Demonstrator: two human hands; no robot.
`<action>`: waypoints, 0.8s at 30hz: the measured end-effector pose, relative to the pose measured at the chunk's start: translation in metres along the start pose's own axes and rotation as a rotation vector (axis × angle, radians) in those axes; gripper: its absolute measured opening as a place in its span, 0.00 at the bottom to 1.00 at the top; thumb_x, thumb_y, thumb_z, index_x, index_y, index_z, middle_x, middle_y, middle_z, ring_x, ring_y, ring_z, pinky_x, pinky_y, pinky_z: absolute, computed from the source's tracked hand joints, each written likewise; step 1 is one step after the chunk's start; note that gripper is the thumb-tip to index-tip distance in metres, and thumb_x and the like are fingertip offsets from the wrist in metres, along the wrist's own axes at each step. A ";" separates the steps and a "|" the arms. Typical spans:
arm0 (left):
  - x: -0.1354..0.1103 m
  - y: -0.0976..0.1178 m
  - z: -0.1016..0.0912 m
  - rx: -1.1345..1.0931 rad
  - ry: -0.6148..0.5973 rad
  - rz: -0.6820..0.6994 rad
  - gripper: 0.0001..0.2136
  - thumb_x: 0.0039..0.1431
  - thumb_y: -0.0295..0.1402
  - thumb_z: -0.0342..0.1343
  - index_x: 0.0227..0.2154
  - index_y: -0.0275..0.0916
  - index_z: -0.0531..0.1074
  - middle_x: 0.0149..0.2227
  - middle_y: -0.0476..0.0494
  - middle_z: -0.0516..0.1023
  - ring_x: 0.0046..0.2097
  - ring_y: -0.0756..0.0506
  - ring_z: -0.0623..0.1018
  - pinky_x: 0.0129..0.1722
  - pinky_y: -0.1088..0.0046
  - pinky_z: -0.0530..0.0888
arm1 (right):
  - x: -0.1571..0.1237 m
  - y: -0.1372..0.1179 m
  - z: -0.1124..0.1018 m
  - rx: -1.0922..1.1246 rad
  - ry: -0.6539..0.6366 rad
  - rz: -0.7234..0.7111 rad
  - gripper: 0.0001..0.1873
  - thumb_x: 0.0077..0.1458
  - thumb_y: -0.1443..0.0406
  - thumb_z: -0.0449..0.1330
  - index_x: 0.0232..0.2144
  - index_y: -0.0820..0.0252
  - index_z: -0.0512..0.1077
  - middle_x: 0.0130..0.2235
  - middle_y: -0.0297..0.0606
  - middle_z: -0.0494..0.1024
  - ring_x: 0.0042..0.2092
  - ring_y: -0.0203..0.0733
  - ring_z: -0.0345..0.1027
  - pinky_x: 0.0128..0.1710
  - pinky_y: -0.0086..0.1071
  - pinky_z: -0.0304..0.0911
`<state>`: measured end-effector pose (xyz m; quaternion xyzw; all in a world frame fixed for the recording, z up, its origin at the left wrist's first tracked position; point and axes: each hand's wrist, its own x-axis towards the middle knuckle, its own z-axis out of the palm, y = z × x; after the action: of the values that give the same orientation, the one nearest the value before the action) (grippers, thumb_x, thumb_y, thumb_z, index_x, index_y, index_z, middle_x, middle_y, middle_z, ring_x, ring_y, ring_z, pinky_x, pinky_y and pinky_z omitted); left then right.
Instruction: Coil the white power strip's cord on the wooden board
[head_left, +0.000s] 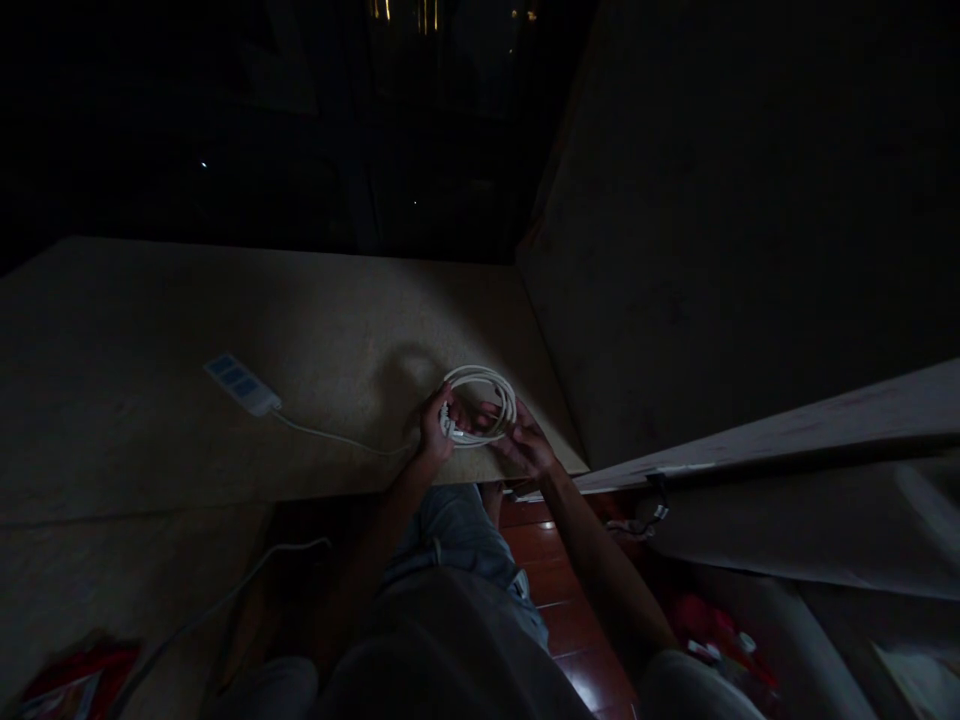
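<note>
A white cord (480, 372) is wound into a round coil of several loops, held just above the front of a pale ledge (322, 310). My left hand (437, 425) is closed round the coil's left side, where a ribbed white piece shows beside the fingers. On the coil's right side, my right hand (525, 440) has its fingers curled about the loops. From my left hand the cord runs left across the ledge to a white power strip (241, 384) with blue socket panels, lying flat.
Dark window glass (337, 150) stands behind the ledge, and a wall (712, 220) rises at the right. Another cable (247, 570) hangs at lower left near a red package (82, 680). Reddish floor boards (540, 570) and a dark cable with a tag (660, 508) lie below right.
</note>
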<state>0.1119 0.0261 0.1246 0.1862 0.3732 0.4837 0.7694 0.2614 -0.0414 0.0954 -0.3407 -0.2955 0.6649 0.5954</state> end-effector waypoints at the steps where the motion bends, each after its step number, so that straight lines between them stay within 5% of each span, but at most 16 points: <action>1: 0.000 -0.002 0.001 -0.040 0.043 0.019 0.22 0.54 0.48 0.60 0.21 0.41 0.56 0.14 0.59 0.55 0.15 0.55 0.60 0.18 0.78 0.60 | 0.003 0.002 0.002 0.012 0.015 -0.012 0.34 0.40 0.60 0.71 0.50 0.51 0.68 0.49 0.43 0.79 0.48 0.50 0.75 0.45 0.44 0.73; 7: 0.002 -0.022 0.003 -0.142 0.148 0.120 0.21 0.55 0.50 0.60 0.23 0.41 0.59 0.16 0.57 0.63 0.19 0.54 0.68 0.25 0.77 0.69 | 0.027 0.015 0.006 0.251 0.192 -0.094 0.17 0.48 0.67 0.66 0.42 0.55 0.73 0.36 0.33 0.82 0.32 0.35 0.74 0.36 0.27 0.73; 13: 0.012 -0.027 -0.006 0.013 0.083 0.172 0.15 0.55 0.45 0.62 0.27 0.39 0.67 0.22 0.54 0.70 0.25 0.53 0.73 0.31 0.77 0.71 | 0.039 0.011 -0.003 0.195 0.260 -0.079 0.09 0.50 0.64 0.67 0.36 0.57 0.74 0.33 0.30 0.80 0.25 0.31 0.68 0.29 0.25 0.68; 18: 0.023 -0.022 -0.009 -0.041 0.188 -0.089 0.05 0.56 0.32 0.59 0.30 0.38 0.69 0.23 0.54 0.72 0.26 0.52 0.76 0.32 0.78 0.72 | 0.046 0.006 -0.019 0.111 0.236 0.026 0.05 0.52 0.64 0.65 0.32 0.57 0.72 0.30 0.30 0.79 0.24 0.32 0.66 0.27 0.26 0.67; 24: 0.033 -0.005 -0.015 0.011 0.097 -0.307 0.04 0.57 0.27 0.54 0.26 0.36 0.70 0.23 0.46 0.76 0.25 0.48 0.78 0.30 0.73 0.75 | 0.061 -0.005 -0.043 0.085 0.135 0.249 0.05 0.59 0.65 0.58 0.31 0.60 0.72 0.24 0.32 0.75 0.21 0.33 0.64 0.25 0.27 0.67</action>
<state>0.1116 0.0517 0.0984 0.1076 0.4367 0.3666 0.8144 0.2950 0.0197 0.0679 -0.3933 -0.1821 0.7209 0.5408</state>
